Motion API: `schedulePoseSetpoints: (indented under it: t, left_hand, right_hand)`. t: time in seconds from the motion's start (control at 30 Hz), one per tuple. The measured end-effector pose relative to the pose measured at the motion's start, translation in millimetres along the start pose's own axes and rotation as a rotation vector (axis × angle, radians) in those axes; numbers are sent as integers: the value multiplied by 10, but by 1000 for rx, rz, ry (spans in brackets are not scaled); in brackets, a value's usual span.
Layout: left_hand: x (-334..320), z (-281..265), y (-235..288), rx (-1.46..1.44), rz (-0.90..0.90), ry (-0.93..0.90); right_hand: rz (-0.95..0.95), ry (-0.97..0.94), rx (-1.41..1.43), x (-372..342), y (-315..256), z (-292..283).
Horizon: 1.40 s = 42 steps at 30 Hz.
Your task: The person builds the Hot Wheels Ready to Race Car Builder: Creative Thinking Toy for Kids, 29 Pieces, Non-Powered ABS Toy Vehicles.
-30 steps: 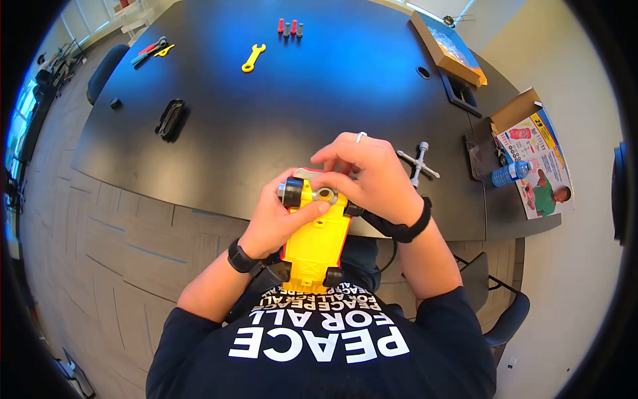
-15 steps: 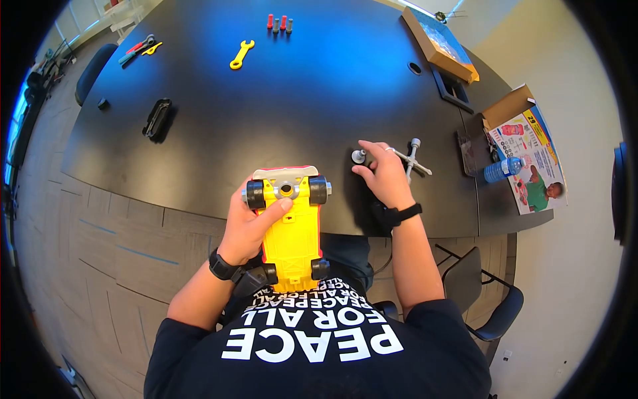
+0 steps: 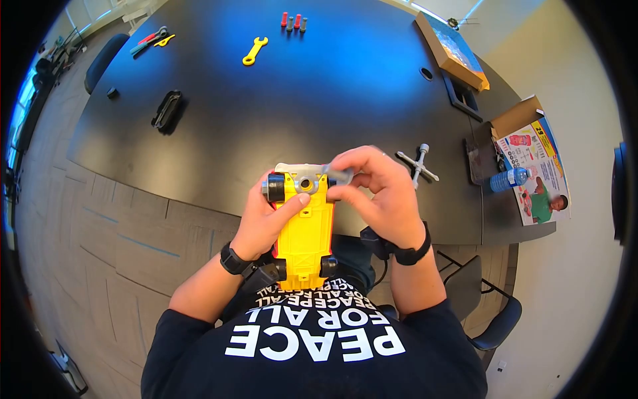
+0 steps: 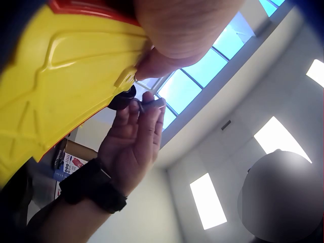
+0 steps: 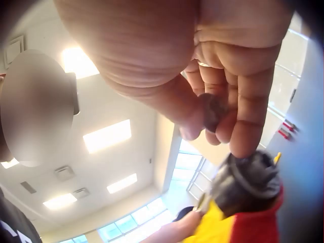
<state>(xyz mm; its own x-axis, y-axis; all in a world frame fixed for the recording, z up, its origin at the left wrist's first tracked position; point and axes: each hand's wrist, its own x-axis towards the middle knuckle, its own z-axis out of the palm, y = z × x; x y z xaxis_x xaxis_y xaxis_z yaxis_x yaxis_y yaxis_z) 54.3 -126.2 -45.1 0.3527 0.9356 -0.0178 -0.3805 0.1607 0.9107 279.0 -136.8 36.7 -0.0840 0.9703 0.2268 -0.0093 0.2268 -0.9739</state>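
A toy car [image 3: 306, 233] is held with its yellow underside up and its front end toward the table. My left hand [image 3: 258, 219] grips its left side, the thumb lying on the underside near a round grey fitting [image 3: 306, 184]. Between thumb and fingers my right hand [image 3: 385, 196] pinches a small grey piece [image 3: 341, 175], beside the front right wheel. That piece [image 4: 153, 105] looks cylindrical in the left wrist view; the fingers hide much of it. In the right wrist view the black wheel [image 5: 245, 185] is just below the fingertips.
A grey cross-shaped lug wrench [image 3: 419, 165] lies right of the hands. Farther off are a yellow wrench [image 3: 254, 51], several red and grey bolts [image 3: 293, 22] and a black case [image 3: 166, 111]. A water bottle [image 3: 509, 179] lies by a printed box [image 3: 541, 166] at right.
My right hand left the car's front, reached right to a grey piece on the table, and is now back at the car with it. My left hand keeps its hold.
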Motion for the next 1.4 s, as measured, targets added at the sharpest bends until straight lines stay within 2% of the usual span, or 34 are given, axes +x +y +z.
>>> schedulePoseSetpoints:
  t: [0.07, 0.1, 0.13, 0.2, 0.43, 0.47, 0.53, 0.67, 0.73, 0.77, 0.8, 0.87, 0.9, 0.93, 1.0, 1.03, 1.07, 1.17, 1.2, 1.27, 1.33, 1.4]
  left_hand:
    - [5, 12, 4, 9, 14, -2]
    - [-4, 14, 5, 18, 14, -1]
    - [-16, 13, 5, 27, 14, 1]
    - [-25, 8, -16, 36, 15, 5]
    - [-38, 1, -76, 163, 107, -21]
    - [-38, -8, -62, 163, 106, -21]
    - [-38, -37, -34, 173, 65, -29]
    - [-48, -14, 2, 91, 57, -32]
    - [-35, -23, 1, 134, 77, -25]
    - [-37, -25, 14, 133, 76, -23]
    - [-40, -21, 41, 120, 64, -32]
    - [-36, -12, 44, 108, 48, -49]
    - [-28, -5, 25, 96, 55, -56]
    - [-23, 1, 15, 83, 64, -63]
    - [-22, 10, 29, 87, 46, -70]
    - [-28, 14, 40, 90, 28, -71]
    - [-28, 18, 51, 90, 29, -67]
    - [-20, 23, 69, 103, 81, -67]
    - [-22, 23, 60, 91, 77, -63]
    - [-22, 27, 56, 79, 72, -62]
    - [-25, 29, 64, 94, 63, -62]
    - [-37, 11, 66, 87, 51, -81]
  right_hand:
    - [-163, -241, -365, 23, -147, 9]
    - [-175, -262, -448, 19, -193, 43]
    - [-175, -266, -447, 20, -183, 67]
    - [-290, -314, -680, 18, -152, 119]
    - [-225, -234, -868, 97, -172, 303]
    - [-224, -234, -868, 121, -142, 292]
    - [-452, -150, -829, 164, -18, 248]
    - [-520, -137, -703, 142, 164, 89]
    - [-696, -99, -770, 87, 232, -160]
    - [-598, -82, -756, 43, 199, -208]
    - [-597, -82, -756, 59, 157, -121]
    - [-495, 95, -395, 99, 112, 159]
    - [-465, 78, -371, 67, 162, 190]
    - [-465, 83, -373, 51, 272, 104]
    - [-555, -114, -428, 40, 420, -135]
    - [-475, -114, -420, -10, 392, -195]
    - [-475, -117, -418, -22, 394, -183]
    - [-386, 67, -265, 17, 157, 120]
    - [-387, 68, -264, 21, 199, 95]
    - [-526, -119, -391, 36, 391, -27]
    - [-565, -116, -384, 37, 440, -85]
    - [-463, -44, -412, -9, 376, -67]
